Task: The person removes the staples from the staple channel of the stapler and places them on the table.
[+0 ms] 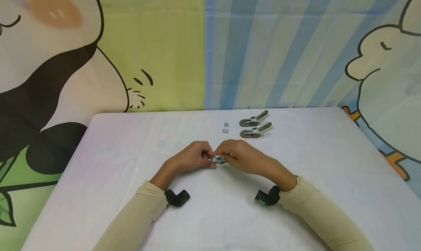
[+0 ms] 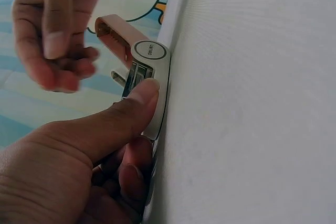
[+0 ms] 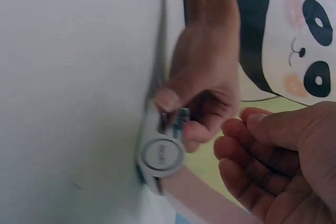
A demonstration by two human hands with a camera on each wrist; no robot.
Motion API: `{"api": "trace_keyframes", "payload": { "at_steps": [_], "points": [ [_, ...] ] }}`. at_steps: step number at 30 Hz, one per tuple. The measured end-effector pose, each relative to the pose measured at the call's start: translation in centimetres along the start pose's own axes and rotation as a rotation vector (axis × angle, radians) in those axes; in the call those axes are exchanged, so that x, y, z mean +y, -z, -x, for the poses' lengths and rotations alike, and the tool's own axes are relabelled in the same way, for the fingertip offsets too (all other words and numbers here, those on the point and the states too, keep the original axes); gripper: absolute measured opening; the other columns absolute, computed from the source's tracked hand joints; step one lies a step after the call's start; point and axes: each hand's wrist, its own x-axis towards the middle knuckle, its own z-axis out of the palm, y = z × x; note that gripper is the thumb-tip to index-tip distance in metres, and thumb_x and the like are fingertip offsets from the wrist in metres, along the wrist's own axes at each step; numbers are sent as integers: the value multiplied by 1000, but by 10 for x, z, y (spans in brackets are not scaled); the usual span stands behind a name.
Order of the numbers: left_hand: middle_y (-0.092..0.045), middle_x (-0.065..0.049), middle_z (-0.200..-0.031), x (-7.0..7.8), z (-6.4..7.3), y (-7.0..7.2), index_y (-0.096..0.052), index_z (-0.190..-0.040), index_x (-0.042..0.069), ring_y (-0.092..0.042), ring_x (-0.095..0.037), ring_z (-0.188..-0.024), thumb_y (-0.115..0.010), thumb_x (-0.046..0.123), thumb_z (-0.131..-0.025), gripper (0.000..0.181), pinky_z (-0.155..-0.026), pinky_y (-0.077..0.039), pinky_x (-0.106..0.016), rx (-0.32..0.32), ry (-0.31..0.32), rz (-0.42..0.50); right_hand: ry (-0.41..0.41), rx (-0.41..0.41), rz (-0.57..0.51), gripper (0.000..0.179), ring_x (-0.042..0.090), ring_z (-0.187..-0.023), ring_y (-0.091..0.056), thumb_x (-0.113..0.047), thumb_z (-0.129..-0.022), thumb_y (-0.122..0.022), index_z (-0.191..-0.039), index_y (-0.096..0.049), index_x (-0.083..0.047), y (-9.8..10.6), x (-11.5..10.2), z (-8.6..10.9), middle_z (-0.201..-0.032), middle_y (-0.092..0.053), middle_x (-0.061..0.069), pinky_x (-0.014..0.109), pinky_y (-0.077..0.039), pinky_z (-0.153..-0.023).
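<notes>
A small white stapler (image 2: 160,80) with a pink handle (image 2: 116,38) rests on the table, handle swung up. Its metal magazine shows in the left wrist view. My left hand (image 1: 194,156) grips the stapler's end, thumb on its side and fingers beneath. Just beside the stapler hovers my right hand (image 1: 245,156), its fingers loosely bent and the thumb near the index finger. Nothing shows between those fingertips in the right wrist view, where the right hand (image 3: 286,156) is apart from the stapler.
Behind the hands lie two more staplers, a far one (image 1: 253,120) and a nearer one (image 1: 254,131), both with green raised handles. Left of them sit two small grey blocks, like staple strips (image 1: 226,128). The white table (image 1: 204,214) meets a cartoon-printed curtain (image 1: 158,50) at its back edge.
</notes>
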Motion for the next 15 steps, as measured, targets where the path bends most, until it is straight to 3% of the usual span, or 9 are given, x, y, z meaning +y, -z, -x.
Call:
{"api": "trace_keyframes", "payload": {
  "at_steps": [6, 11, 15],
  "points": [
    [-54, 3, -76, 2, -1, -2, -66, -78, 20, -51, -8, -65, -77, 30, -66, 19, -56, -42, -25, -14, 11, -9, -120, -64, 127, 13, 4, -74, -50, -3, -83, -58, -92, -67, -7, -15, 1, -1, -84, -59, -3, 19, -41, -64],
    [-53, 4, -75, 3, 0, -1, -66, -78, 19, -51, -9, -64, -77, 30, -66, 20, -57, -42, -25, -17, 8, -25, -156, -41, 203, 13, 6, -74, -50, -4, -82, -59, -89, -68, -8, -22, -2, -2, -80, -60, -1, 21, -41, -64],
    [-53, 3, -74, 5, -1, 0, -64, -76, 18, -51, -9, -63, -77, 28, -66, 19, -56, -42, -25, -11, 9, -13, -183, -3, 206, 17, 7, -75, -52, 0, -79, -59, -88, -69, -9, -25, -4, -4, -81, -62, -4, 22, -41, -65]
  ]
}}
